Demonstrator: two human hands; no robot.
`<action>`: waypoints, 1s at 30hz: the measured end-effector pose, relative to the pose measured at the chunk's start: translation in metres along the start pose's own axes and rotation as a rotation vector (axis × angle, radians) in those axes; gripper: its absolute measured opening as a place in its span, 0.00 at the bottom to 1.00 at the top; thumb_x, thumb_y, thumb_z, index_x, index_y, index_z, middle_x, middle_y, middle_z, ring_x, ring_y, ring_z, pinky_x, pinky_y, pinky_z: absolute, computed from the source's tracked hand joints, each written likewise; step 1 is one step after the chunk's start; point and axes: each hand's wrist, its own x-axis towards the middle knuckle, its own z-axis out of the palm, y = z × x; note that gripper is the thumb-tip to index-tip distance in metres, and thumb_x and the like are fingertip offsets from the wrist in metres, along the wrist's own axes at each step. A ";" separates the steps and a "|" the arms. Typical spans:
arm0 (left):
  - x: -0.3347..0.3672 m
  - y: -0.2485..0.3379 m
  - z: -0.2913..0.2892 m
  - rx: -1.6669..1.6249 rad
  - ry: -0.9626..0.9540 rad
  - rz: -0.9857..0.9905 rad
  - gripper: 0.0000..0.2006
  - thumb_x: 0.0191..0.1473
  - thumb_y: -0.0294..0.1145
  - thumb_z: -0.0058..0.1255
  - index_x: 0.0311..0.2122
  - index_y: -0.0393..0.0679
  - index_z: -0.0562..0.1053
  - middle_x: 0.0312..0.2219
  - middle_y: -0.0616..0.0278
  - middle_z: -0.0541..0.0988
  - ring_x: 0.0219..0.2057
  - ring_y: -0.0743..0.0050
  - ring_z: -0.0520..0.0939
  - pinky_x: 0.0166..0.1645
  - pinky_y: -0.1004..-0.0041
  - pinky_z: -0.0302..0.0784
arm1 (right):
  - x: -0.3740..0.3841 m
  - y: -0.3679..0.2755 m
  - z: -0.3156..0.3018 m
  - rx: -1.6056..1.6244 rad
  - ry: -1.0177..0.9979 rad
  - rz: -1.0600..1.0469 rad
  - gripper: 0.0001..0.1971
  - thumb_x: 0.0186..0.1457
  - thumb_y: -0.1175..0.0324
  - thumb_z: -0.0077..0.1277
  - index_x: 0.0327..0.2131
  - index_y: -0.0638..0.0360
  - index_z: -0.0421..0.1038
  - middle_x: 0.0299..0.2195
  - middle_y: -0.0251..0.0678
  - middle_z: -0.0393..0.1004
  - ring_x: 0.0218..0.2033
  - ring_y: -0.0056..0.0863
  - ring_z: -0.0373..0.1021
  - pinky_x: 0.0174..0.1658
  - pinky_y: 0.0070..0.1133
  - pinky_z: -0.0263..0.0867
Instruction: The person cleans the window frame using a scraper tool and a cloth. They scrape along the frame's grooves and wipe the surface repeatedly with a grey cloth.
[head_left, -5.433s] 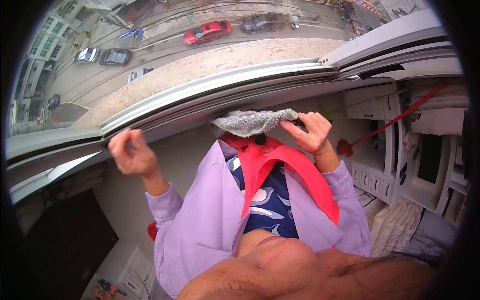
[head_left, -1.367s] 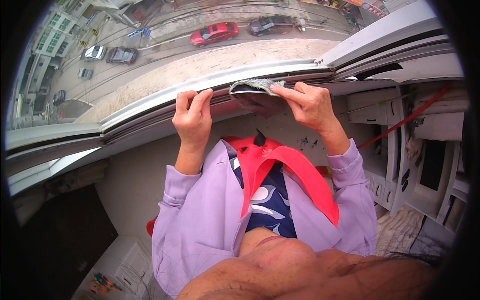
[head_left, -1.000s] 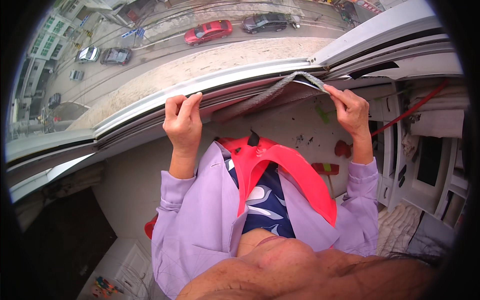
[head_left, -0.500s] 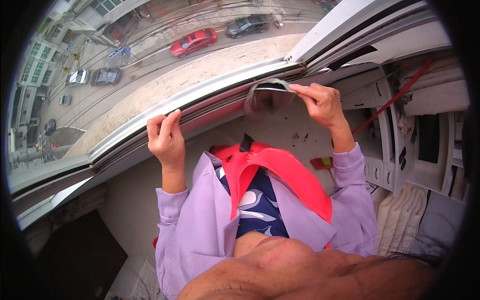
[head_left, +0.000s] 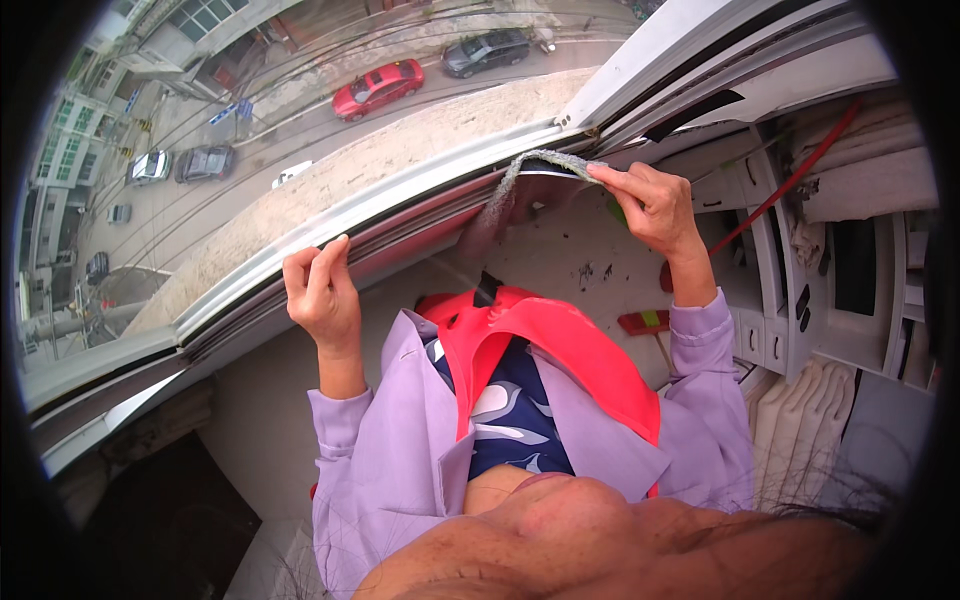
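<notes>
My right hand (head_left: 655, 212) pinches the end of a grey, fuzzy strip (head_left: 552, 158) between thumb and fingers, just inside the window. From there the strip arches left and bends down beside the sill, where its lower part is blurred. At the inner edge of the white window frame (head_left: 400, 198) is my left hand (head_left: 325, 295), its fingertips pressed together. Whatever lies between those fingertips, if anything, is too small to make out. Dark window tracks (head_left: 420, 222) run between the two hands.
Beyond the window, a street with a red car (head_left: 378, 90) lies far below. Inside are a red pole (head_left: 790, 190), a red-and-green broom head (head_left: 645, 321), white drawers (head_left: 760, 340) and folded cream cloth (head_left: 800, 420). Dark bits dot the floor (head_left: 560, 260).
My right hand has shifted slightly right, and more of the fuzzy strip's arch shows beside the window frame. My left hand is still pinched at the frame. A white vehicle has appeared outside.
</notes>
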 end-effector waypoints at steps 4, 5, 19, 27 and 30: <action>0.000 0.001 -0.001 0.002 -0.010 -0.007 0.05 0.47 0.21 0.63 0.31 0.42 0.80 0.25 0.64 0.69 0.23 0.76 0.71 0.25 0.78 0.66 | -0.002 0.013 -0.004 -0.026 -0.001 0.025 0.16 0.48 0.71 0.57 0.40 0.36 0.80 0.15 0.32 0.61 0.15 0.32 0.62 0.19 0.27 0.56; 0.001 0.001 -0.001 0.005 -0.002 0.007 0.06 0.45 0.21 0.64 0.31 0.42 0.80 0.25 0.64 0.69 0.23 0.75 0.71 0.24 0.77 0.66 | -0.003 0.018 -0.005 -0.031 0.001 0.033 0.16 0.49 0.71 0.57 0.40 0.36 0.80 0.15 0.32 0.61 0.15 0.32 0.62 0.19 0.27 0.56; -0.001 0.002 -0.001 0.012 -0.014 -0.021 0.06 0.46 0.21 0.63 0.32 0.42 0.80 0.25 0.64 0.70 0.24 0.75 0.72 0.26 0.77 0.68 | -0.031 0.000 -0.018 -0.115 0.092 0.211 0.14 0.50 0.72 0.56 0.40 0.40 0.80 0.16 0.33 0.64 0.16 0.35 0.64 0.20 0.28 0.59; 0.000 0.001 -0.002 0.019 -0.016 0.002 0.06 0.46 0.21 0.63 0.32 0.43 0.81 0.25 0.63 0.70 0.24 0.74 0.72 0.26 0.77 0.68 | -0.045 -0.002 0.001 -0.098 0.181 0.361 0.15 0.50 0.72 0.56 0.41 0.39 0.79 0.17 0.34 0.67 0.18 0.37 0.67 0.22 0.29 0.62; 0.001 0.001 -0.002 0.018 -0.023 0.010 0.07 0.46 0.21 0.63 0.32 0.43 0.81 0.25 0.63 0.70 0.24 0.74 0.72 0.26 0.76 0.68 | -0.056 -0.007 0.009 -0.153 0.241 0.431 0.15 0.51 0.71 0.56 0.42 0.38 0.79 0.18 0.34 0.69 0.19 0.38 0.68 0.23 0.30 0.64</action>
